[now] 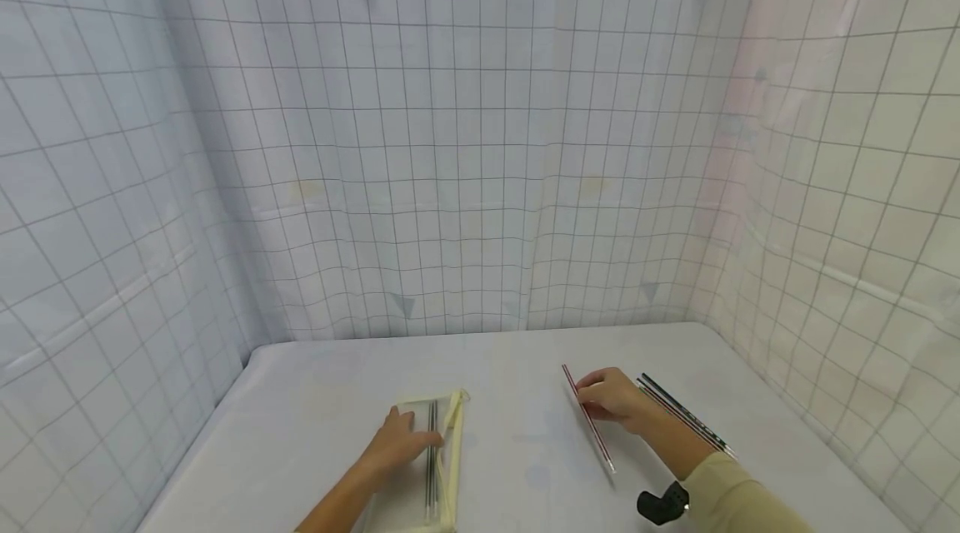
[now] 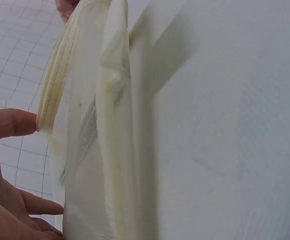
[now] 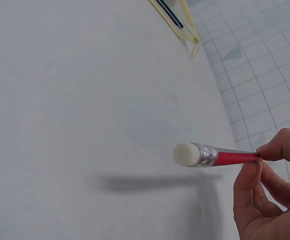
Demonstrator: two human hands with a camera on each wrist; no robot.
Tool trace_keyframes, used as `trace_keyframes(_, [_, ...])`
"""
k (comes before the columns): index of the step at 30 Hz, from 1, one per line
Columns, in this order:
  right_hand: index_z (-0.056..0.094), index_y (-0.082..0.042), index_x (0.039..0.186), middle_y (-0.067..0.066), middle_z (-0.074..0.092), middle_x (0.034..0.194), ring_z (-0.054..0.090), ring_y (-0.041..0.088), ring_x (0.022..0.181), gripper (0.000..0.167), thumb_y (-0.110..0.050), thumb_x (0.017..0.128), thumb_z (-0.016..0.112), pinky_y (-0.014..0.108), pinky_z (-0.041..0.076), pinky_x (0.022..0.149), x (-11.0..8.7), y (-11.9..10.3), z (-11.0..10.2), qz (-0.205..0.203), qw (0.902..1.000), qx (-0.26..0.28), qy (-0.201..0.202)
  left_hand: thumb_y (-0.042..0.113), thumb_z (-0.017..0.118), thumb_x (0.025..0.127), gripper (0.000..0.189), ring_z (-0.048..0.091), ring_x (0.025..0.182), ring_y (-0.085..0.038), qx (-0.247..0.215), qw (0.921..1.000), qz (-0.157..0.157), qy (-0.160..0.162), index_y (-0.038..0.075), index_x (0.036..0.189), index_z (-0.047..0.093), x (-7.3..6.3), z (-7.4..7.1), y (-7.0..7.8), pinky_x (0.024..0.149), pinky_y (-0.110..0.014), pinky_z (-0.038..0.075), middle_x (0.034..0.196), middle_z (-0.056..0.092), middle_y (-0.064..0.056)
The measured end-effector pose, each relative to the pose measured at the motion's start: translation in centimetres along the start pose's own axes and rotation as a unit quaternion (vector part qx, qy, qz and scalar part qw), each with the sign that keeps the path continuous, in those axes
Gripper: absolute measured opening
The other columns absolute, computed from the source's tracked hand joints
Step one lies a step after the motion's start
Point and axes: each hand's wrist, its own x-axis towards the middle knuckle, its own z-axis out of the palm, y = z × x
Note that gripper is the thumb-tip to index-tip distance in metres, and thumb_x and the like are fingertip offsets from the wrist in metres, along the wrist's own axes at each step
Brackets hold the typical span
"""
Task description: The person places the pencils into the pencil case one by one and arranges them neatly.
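Note:
My right hand (image 1: 611,396) pinches a red pencil (image 1: 588,420) between thumb and fingertips. In the right wrist view the pencil's white eraser (image 3: 186,154) and silver ferrule point away from the right hand (image 3: 272,185), above its shadow. My left hand (image 1: 401,440) rests on a translucent zippered pouch (image 1: 453,475) with pale yellow edging. Thumb and fingers are spread apart; in the left wrist view the thumb (image 2: 17,122) touches the yellow zipper (image 2: 60,85). Dark pencils (image 1: 431,466) lie lengthwise in the pouch.
Several more pencils (image 1: 686,415), dark green and reddish, lie on the white table (image 1: 517,466) beneath and beyond my right forearm. A black device (image 1: 663,505) is at the right wrist. White gridded curtains (image 1: 480,141) surround the table at the back and sides.

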Motion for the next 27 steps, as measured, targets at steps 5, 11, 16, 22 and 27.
trace_keyframes(5, [0.068, 0.006, 0.102, 0.014, 0.065, 0.091, 0.063, 0.02, 0.075, 0.016, 0.002, 0.087, 0.071, 0.03, 0.058, 0.067, 0.4, -0.2, 2.1, 0.003, 1.0, 0.005, -0.004, 0.033, 0.074, 0.082, 0.09, 0.014, 0.143, -0.065, 0.0, 1.0, 0.001, -0.001, -0.022, 0.144, 0.039, 0.0, 0.1, 0.0, 0.112, -0.074, 0.02, 0.157, 0.011, -0.046])
trace_keyframes(11, [0.068, 0.006, 0.101, 0.013, 0.066, 0.089, 0.064, 0.017, 0.073, 0.016, 0.002, 0.087, 0.072, 0.028, 0.058, 0.064, 0.9, -0.8, 4.5, 0.005, 0.9998, 0.013, -0.013, 0.033, 0.074, 0.081, 0.091, 0.014, 0.144, -0.064, -0.003, 1.0, 0.001, 0.001, -0.022, 0.144, 0.039, 0.0, 0.0, 0.0, 0.113, -0.073, 0.02, 0.158, 0.01, -0.046])
trace_keyframes(16, [0.069, 0.006, 0.101, 0.012, 0.066, 0.089, 0.065, 0.017, 0.073, 0.015, 0.002, 0.088, 0.072, 0.028, 0.058, 0.064, 0.7, -1.2, 6.4, 0.005, 0.9994, 0.019, -0.03, 0.032, 0.074, 0.081, 0.09, 0.015, 0.143, -0.065, 0.001, 1.0, 0.002, 0.001, -0.022, 0.144, 0.039, 0.1, 0.1, 0.0, 0.112, -0.073, 0.02, 0.157, 0.011, -0.046])
trace_keyframes(22, [0.068, 0.006, 0.099, 0.011, 0.066, 0.086, 0.064, 0.014, 0.069, 0.014, 0.003, 0.086, 0.073, 0.026, 0.057, 0.061, 0.5, -1.8, 8.9, -0.003, 0.9981, 0.032, -0.052, 0.032, 0.073, 0.081, 0.09, 0.013, 0.143, -0.065, -0.007, 1.0, 0.003, -0.004, -0.022, 0.144, 0.038, 0.1, 0.1, 0.0, 0.112, -0.074, 0.018, 0.158, 0.01, -0.046])
trace_keyframes(27, [0.069, 0.005, 0.097, 0.01, 0.066, 0.085, 0.063, 0.014, 0.067, 0.014, 0.003, 0.085, 0.073, 0.026, 0.057, 0.06, 0.4, -2.4, 11.0, -0.002, 0.9972, 0.038, -0.065, 0.033, 0.072, 0.08, 0.091, 0.014, 0.143, -0.065, -0.004, 1.0, 0.004, -0.004, -0.021, 0.145, 0.038, 0.2, -0.1, 0.0, 0.11, -0.076, 0.02, 0.158, 0.01, -0.046])
